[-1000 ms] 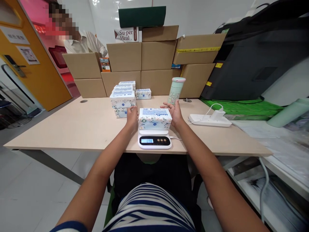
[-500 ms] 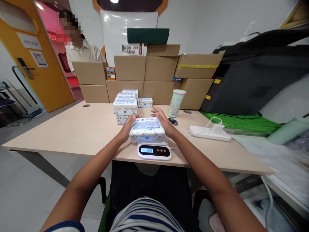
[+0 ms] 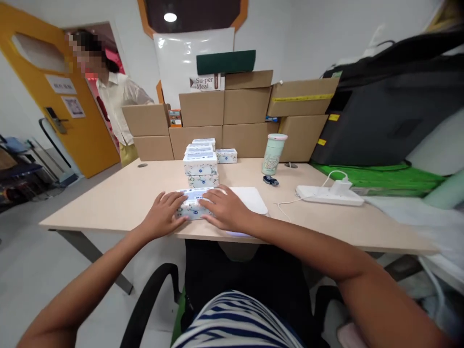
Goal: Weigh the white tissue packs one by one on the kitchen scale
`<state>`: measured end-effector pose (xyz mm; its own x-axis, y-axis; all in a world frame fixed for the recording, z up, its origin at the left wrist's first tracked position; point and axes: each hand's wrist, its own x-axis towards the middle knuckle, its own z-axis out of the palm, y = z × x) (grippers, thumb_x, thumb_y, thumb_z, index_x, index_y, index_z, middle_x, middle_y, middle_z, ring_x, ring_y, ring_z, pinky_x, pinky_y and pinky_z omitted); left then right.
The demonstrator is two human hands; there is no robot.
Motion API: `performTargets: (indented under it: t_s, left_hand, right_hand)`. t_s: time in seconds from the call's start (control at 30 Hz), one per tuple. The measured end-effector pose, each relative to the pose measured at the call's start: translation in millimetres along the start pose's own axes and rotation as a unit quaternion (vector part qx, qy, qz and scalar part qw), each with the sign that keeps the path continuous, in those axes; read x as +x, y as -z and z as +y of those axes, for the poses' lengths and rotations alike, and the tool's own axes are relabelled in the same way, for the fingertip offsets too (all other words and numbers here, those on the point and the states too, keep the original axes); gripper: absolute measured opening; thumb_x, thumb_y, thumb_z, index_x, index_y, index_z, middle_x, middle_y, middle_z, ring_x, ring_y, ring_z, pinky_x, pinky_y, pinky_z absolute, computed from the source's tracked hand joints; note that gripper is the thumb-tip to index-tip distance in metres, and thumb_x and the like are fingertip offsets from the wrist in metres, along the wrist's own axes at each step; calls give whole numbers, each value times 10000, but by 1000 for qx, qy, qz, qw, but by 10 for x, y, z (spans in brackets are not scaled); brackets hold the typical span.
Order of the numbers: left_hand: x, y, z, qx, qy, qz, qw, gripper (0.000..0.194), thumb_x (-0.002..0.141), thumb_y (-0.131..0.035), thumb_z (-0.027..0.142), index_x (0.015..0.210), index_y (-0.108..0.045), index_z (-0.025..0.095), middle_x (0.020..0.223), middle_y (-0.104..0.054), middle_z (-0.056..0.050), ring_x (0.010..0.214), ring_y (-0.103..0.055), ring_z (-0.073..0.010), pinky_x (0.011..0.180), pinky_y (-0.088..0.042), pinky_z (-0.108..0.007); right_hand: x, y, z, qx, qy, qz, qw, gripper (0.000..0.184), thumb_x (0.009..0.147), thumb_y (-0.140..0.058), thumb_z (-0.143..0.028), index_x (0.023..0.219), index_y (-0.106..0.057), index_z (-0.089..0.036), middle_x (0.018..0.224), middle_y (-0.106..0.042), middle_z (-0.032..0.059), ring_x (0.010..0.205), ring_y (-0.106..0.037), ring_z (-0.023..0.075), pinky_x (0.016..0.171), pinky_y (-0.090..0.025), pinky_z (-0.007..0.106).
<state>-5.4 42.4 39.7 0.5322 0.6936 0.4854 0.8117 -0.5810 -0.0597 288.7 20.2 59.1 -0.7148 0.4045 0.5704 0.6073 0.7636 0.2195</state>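
A pack of tissues (image 3: 195,211) in white floral wrapping lies on the table just left of the white digital scale (image 3: 251,198). My left hand (image 3: 163,213) grips its left end, fingers on top and thumb along the front. From the right, my right hand (image 3: 226,209) holds the same pack, its fingers spread over the top. My right hand and forearm hide the scale's display and part of its plate. Right behind the held pack, more tissue packs (image 3: 200,168) are stacked in a pile, and a single pack (image 3: 227,155) sits behind them to the right.
A mint-green tumbler (image 3: 273,154) stands right of the scale, with a small dark item (image 3: 270,180) before it. Farther right lies a white power strip (image 3: 329,195) with a cable. Cardboard boxes (image 3: 203,108) line the back edge. A person (image 3: 118,104) stands behind them, left.
The tissue pack has moved from the scale to the table on its left, with both hands on it. The scale's display, which was lit, is now covered. The person at the back has turned.
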Motion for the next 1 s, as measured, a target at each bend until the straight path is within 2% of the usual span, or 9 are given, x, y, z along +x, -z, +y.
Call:
performTargets:
  t_s: [0.13, 0.27, 0.37, 0.47, 0.63, 0.73, 0.87, 0.93, 1.0]
  left_hand:
    - [344, -53, 233, 56, 12, -83, 995, 670, 978, -670, 464, 1584, -532, 215, 1615, -584, -162, 1490, -543, -369, 1322, -306, -575]
    - [660, -152, 158, 55, 4, -95, 994, 676, 967, -704, 414, 1588, -534, 209, 1623, -582, -158, 1501, -547, -358, 1303, -353, -530]
    - [799, -272, 88, 63, 10, -90, 994, 678, 953, -722, 385, 1585, -539, 222, 1626, -583, -152, 1517, -538, -355, 1334, -291, -560]
    - [825, -393, 112, 74, 49, -82, 993, 678, 961, -708, 368, 1594, -523, 212, 1668, -536, -158, 1555, -496, -355, 1375, -146, -618]
    - [711, -647, 79, 43, 77, -16, 996, 670, 998, -631, 485, 1594, -507, 205, 1732, -427, -187, 1640, -346, -378, 1360, -168, -647]
    - [744, -773, -59, -30, 118, 99, 988, 655, 1040, -500, 601, 1535, -533, 173, 1728, -388, -230, 1651, -300, -390, 1350, -185, -648]
    - [1013, -871, -364, -147, 213, 230, 938, 783, 1090, -183, 724, 1599, -419, 179, 1749, -325, -191, 1692, -212, -286, 1363, -232, -529]
    - [1182, -904, -564, -132, 277, 240, 921, 865, 1084, -92, 761, 1643, -378, 165, 1794, -234, -171, 1717, -102, -274, 1347, -221, -539]
    - [1338, -964, -780, -96, 320, 210, 919, 957, 1080, 94, 706, 1653, -355, 85, 1828, -66, -170, 1701, 128, -321, 1234, -193, -661]
  right_hand:
    - [-521, 59, 454, 6, -162, -66, 985, 518, 1065, -519, -497, 1454, -641, -178, 1521, -646, 221, 1436, -571, 399, 1235, -356, 654]
    - [-1071, 14, 852, 76, -269, -127, 952, 921, 957, -575, -732, 1682, -371, -201, 1764, -357, 205, 1631, -341, 413, 1287, -335, 643]
    - [-1433, -68, 961, 76, -269, -100, 955, 927, 960, -525, -768, 1684, -351, -216, 1790, -302, 189, 1678, -238, 397, 1332, -262, 632]
    - [-1646, -214, 996, 57, -275, -27, 959, 876, 986, -461, -760, 1651, -386, -195, 1746, -364, 227, 1651, -292, 423, 1313, -284, 664]
    - [-1702, -407, 1043, 52, -261, 57, 962, 890, 965, -510, -763, 1664, -344, -237, 1715, -397, 225, 1602, -368, 442, 1279, -332, 678]
    - [-1706, -325, 1017, 44, -256, 63, 963, 944, 954, -527, -775, 1686, -288, -230, 1725, -361, 239, 1608, -342, 453, 1283, -306, 695]
    - [-1719, -148, 946, 35, -256, 48, 965, 915, 980, -470, -782, 1705, -227, -280, 1763, -279, 213, 1633, -278, 466, 1291, -230, 742]
    - [-1668, -75, 994, 52, -247, 62, 966, 813, 1027, -358, -759, 1703, -221, -327, 1780, -237, 180, 1646, -263, 445, 1298, -229, 733]
    - [-1528, -56, 1182, 70, -241, 97, 963, 735, 1060, -230, -730, 1693, -231, -357, 1783, -218, 152, 1658, -255, 406, 1312, -235, 702]
